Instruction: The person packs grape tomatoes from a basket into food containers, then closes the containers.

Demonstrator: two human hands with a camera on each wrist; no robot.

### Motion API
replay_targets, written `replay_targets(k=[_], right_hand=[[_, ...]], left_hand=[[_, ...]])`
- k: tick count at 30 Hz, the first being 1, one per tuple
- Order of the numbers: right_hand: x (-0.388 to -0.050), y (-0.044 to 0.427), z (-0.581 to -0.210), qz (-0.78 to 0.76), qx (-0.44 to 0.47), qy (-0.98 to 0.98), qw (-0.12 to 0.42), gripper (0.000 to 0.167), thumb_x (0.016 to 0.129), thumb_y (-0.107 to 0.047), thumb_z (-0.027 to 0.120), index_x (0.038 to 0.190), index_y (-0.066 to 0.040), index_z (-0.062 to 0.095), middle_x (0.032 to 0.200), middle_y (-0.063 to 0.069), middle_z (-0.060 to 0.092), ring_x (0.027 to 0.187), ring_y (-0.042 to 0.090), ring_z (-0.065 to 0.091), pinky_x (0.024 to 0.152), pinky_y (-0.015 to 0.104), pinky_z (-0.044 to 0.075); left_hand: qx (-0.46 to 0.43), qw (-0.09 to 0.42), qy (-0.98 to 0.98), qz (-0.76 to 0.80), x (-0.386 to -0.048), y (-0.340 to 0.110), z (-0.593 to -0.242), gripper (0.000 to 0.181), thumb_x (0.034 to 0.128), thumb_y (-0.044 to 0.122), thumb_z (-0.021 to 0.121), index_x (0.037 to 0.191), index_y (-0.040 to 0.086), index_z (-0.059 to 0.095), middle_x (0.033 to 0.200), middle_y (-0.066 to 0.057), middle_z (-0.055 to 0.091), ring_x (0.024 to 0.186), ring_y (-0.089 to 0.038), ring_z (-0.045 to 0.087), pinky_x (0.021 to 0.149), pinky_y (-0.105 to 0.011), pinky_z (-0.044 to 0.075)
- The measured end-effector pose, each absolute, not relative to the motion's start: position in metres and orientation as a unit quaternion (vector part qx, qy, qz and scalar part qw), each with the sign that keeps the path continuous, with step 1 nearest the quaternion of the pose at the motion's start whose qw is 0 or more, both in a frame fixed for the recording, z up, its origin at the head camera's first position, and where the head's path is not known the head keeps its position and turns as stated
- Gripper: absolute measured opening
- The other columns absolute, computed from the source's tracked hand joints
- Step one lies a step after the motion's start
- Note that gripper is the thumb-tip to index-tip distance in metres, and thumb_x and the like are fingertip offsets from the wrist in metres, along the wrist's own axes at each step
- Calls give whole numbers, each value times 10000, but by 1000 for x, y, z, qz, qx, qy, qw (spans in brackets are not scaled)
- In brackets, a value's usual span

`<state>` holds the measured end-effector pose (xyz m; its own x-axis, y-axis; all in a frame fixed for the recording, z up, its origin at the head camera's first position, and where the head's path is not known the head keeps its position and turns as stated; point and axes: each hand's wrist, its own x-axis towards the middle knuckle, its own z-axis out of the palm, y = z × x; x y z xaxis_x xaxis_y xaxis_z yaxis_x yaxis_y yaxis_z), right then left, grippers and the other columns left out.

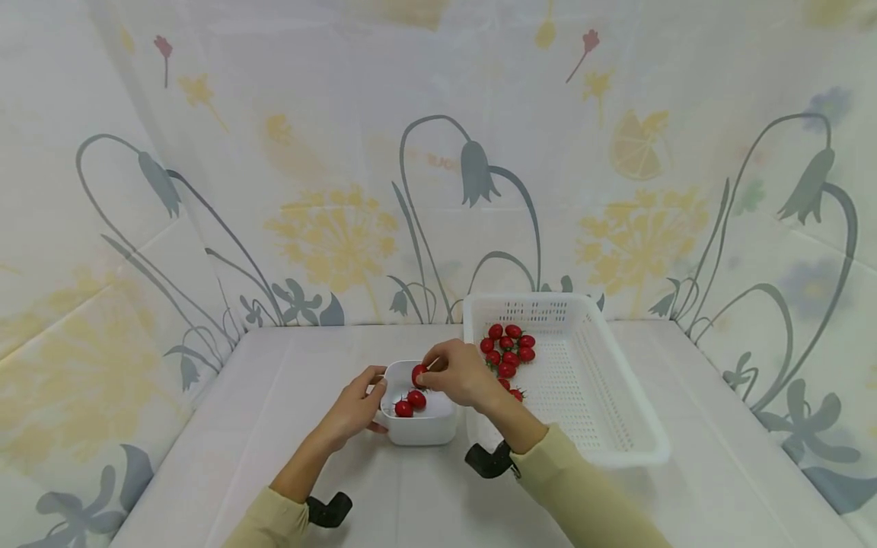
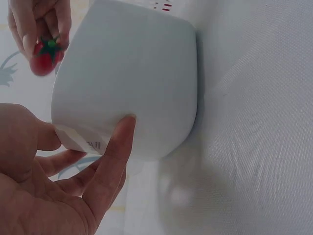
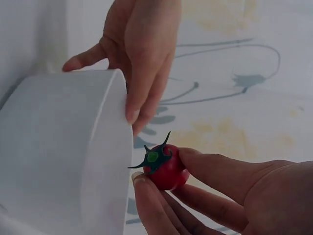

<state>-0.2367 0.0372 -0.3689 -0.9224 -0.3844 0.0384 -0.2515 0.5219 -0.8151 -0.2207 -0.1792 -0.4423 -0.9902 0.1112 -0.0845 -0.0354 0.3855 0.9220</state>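
The right hand (image 1: 460,373), thumb and fingers closed in a pinch, holds a red cherry tomato (image 1: 418,375) at the far part of the white bowl (image 1: 421,433), where two more tomatoes (image 1: 416,399) lie nearer. The left hand (image 1: 355,407), partly curled, grips the bowl's left side. To the right, a white basket (image 1: 633,388) holds a cluster of tomatoes (image 1: 507,370) along its left side.

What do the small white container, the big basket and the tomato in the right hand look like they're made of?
Small white container: probably smooth plastic, possibly ceramic; its plain walls have a soft sheen. Big basket: likely molded plastic, fairly matte, judging by its regular slots. Tomato: smooth red skin, green leafy top; real or imitation, I can't tell.
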Motion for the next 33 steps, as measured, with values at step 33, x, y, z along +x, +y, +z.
replay_targets(k=[33], right_hand=[[-232, -38, -434, -373, -125, 915, -93, 125, 874, -37, 767, 820, -31, 654, 741, 41, 629, 678, 151, 542, 580, 262, 490]], left_hand=[[45, 60, 816, 573, -220, -181, -441, 314, 1084, 130, 478, 1377, 25, 518, 1398, -227, 506, 1059, -367, 631, 600, -438, 641]])
